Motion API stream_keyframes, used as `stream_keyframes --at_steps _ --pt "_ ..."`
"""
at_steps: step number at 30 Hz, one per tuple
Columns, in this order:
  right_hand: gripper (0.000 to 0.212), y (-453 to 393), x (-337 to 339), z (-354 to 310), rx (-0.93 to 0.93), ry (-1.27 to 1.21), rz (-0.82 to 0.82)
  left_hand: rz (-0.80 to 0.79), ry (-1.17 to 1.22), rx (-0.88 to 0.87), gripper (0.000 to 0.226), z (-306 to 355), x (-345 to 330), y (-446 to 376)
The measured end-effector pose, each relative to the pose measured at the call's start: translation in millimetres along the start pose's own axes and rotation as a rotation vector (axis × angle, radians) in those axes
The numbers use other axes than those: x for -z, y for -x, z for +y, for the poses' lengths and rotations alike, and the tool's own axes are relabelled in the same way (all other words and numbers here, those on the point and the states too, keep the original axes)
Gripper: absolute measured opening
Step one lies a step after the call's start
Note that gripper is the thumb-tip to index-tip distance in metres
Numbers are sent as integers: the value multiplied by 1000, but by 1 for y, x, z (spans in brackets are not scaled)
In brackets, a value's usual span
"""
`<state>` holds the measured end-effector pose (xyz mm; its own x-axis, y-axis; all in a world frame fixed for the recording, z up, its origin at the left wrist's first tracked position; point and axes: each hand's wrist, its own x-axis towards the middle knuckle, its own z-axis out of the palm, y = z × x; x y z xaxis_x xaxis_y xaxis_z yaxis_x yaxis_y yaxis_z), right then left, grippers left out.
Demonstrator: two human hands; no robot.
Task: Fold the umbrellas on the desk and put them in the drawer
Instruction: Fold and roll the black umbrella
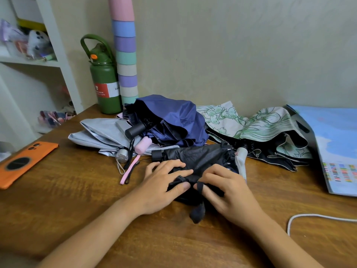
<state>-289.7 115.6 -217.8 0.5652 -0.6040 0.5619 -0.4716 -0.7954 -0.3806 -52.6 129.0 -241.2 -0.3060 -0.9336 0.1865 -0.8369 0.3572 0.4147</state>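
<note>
just in front of the navy umbrella [170,117], the left hand [164,182] presses flat on the black umbrella [201,159] while the right hand [226,188] pinches its strap; keep folds pinned, wrap tight.

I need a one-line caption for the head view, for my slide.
Both hands, left hand and right hand, fold a black umbrella on the wooden desk; three unfolded umbrellas lie behind.
</note>
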Motion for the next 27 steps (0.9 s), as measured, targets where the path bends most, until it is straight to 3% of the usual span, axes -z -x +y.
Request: stream_keyframes --at_steps 3,7,15,22,27 --pt "9 0 2 -6 6 0 42 -12 0 7 64 1 1 0" --pt "21 -2 4 -10 41 3 100 -21 7 8 59 0 1 1" --pt "10 -2 6 -12 82 -83 167 1 18 0 67 -2 0 0" --pt "11 1 10 -12 286 281 202 0 63 5 68 -3 0 0" --pt "18 6 14 -30 467 419 38 -2 111 31 64 0 1 1"
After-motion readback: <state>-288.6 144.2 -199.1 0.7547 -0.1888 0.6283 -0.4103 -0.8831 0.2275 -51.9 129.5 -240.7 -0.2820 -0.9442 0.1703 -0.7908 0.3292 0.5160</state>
